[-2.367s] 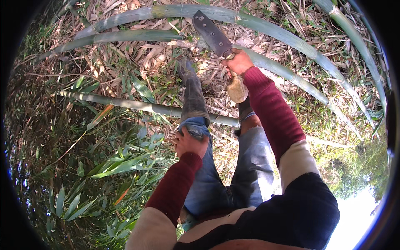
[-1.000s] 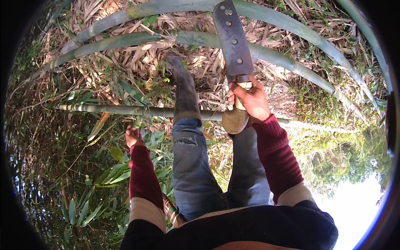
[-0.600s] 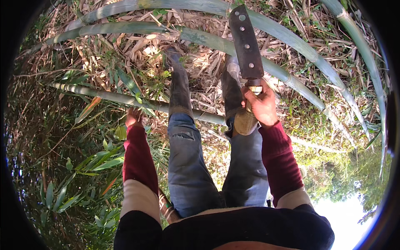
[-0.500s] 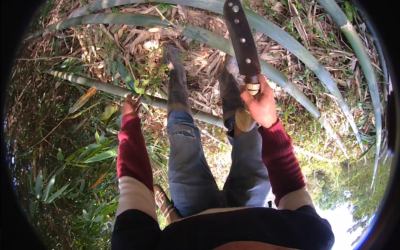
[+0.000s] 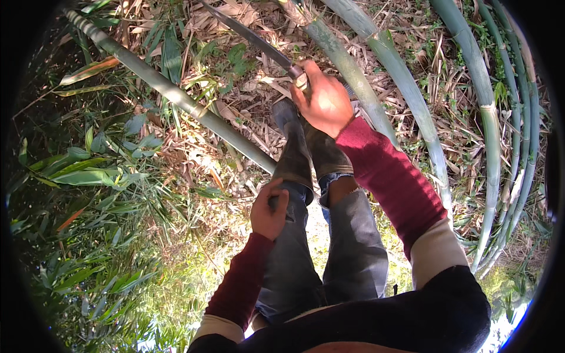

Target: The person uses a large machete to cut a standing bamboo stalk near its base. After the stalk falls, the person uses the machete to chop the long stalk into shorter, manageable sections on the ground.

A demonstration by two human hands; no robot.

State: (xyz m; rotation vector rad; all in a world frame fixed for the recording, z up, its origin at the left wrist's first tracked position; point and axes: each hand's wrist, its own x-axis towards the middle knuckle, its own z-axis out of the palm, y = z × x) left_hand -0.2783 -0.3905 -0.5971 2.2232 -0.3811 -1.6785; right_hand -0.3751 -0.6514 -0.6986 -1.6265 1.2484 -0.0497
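My right hand (image 5: 326,100) is wrapped round the handle of a machete (image 5: 250,38). Its dark blade points to the far left, seen nearly edge-on, and the tip reaches the top of the picture. Over my left knee, my left hand (image 5: 269,212) is loosely curled with nothing visible in it. A green bamboo pole (image 5: 200,113) slants from the far left to my left boot (image 5: 292,156), just beyond the left hand but apart from it. The machete hand is above my other boot (image 5: 323,150), in front of a thick bamboo stem (image 5: 341,56).
Several bamboo stems (image 5: 485,117) curve down the right side. Dry leaf litter (image 5: 250,109) covers the ground around my boots. Dense green leaves (image 5: 88,170) fill the left side, with one orange-brown leaf (image 5: 88,70) beside the pole.
My left hand has left the bamboo pole and drawn back to my knee. My right hand has moved left, turning the machete leftward and edge-on. The view has turned, and my legs are closer together.
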